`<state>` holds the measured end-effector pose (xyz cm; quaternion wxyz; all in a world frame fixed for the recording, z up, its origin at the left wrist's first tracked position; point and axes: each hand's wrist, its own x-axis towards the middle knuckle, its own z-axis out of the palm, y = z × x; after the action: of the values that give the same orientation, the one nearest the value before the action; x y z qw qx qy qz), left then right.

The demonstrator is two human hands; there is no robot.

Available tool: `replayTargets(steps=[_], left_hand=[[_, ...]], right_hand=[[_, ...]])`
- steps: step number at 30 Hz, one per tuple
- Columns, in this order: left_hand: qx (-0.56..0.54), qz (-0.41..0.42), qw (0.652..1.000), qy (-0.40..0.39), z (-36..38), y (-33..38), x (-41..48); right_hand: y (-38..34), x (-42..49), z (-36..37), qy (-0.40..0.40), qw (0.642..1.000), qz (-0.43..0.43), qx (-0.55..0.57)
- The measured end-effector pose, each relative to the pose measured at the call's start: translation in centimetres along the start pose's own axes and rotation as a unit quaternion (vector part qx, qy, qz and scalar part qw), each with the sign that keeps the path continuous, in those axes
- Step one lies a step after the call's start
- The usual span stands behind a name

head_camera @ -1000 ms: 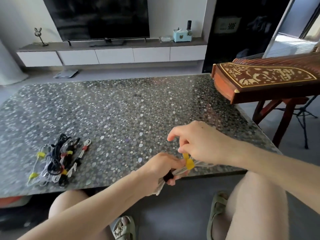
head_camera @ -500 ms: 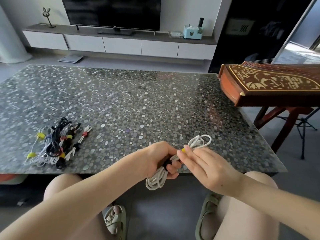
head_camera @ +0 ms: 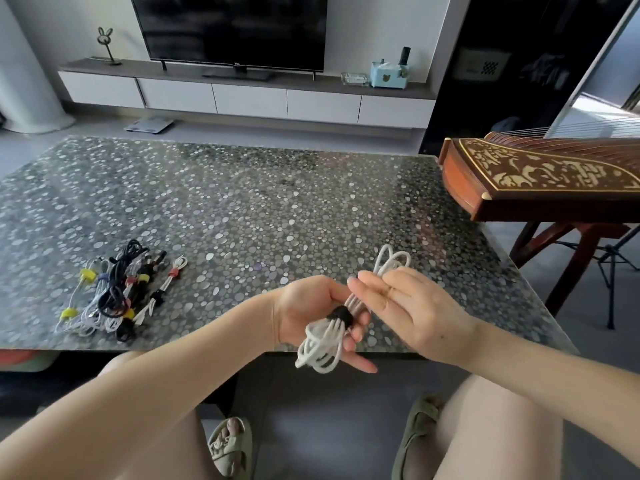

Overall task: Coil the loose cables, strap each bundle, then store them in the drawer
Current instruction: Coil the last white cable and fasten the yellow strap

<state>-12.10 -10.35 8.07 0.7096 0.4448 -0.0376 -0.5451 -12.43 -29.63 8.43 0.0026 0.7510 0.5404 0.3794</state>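
The left hand (head_camera: 311,315), palm up, grips the coiled cable (head_camera: 320,349) at its black strap (head_camera: 341,315); the right hand (head_camera: 419,315), fingers nearly straight, seems to pinch the coil's upper half.

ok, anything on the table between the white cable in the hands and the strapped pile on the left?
Nothing visible. The left hand and the right hand both hold the white cable over the near edge of the table; no object lies on it between the cable and the pile.
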Motion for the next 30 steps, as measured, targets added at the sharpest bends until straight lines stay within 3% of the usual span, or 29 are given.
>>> replayTargets(steps=[2, 3, 5, 7, 10, 12, 15, 20, 25, 30], left_hand=[[0.028, 0.011, 0.999, 0.021, -0.6, 0.5, -0.4], [0.043, 0.020, 0.998, 0.034, -0.9, 0.9, -0.7], [0.052, 0.036, 0.995, 0.081, -1.3, 1.6, -1.5], [0.047, 0.064, 0.983, 0.164, -1.8, 2.2, -2.5], [0.045, 0.128, 0.946, 0.294, -3.2, 1.8, -5.0], [0.025, 0.168, 0.918, 0.360, -4.4, 1.1, -7.0], [0.006, 0.228, 0.873, 0.431, -6.6, -0.6, -10.7], [-0.070, 0.276, 0.796, 0.534, -10.6, -5.1, -16.6], [-0.168, 0.297, 0.744, 0.575, -12.4, -8.3, -20.2], [-0.168, 0.309, 0.681, 0.643, -11.9, -10.1, -21.3]], right_hand=[[-0.5, 0.3, 0.1, -0.010, 0.987, 0.117, 0.108], [-0.9, 0.5, 0.2, -0.011, 0.964, 0.200, 0.175], [-1.6, 0.9, 0.4, 0.010, 0.882, 0.374, 0.285], [-2.0, 1.5, 0.9, 0.018, 0.776, 0.510, 0.370], [-2.4, 2.9, 2.2, 0.003, 0.641, 0.603, 0.475], [-3.1, 4.1, 3.3, -0.034, 0.600, 0.624, 0.500], [-4.8, 6.7, 5.6, -0.107, 0.629, 0.612, 0.467], [-7.0, 12.0, 9.9, -0.228, 0.747, 0.517, 0.350], [-9.1, 16.3, 13.9, -0.324, 0.777, 0.464, 0.276], [-10.9, 19.0, 18.1, -0.359, 0.821, 0.385, 0.221]])
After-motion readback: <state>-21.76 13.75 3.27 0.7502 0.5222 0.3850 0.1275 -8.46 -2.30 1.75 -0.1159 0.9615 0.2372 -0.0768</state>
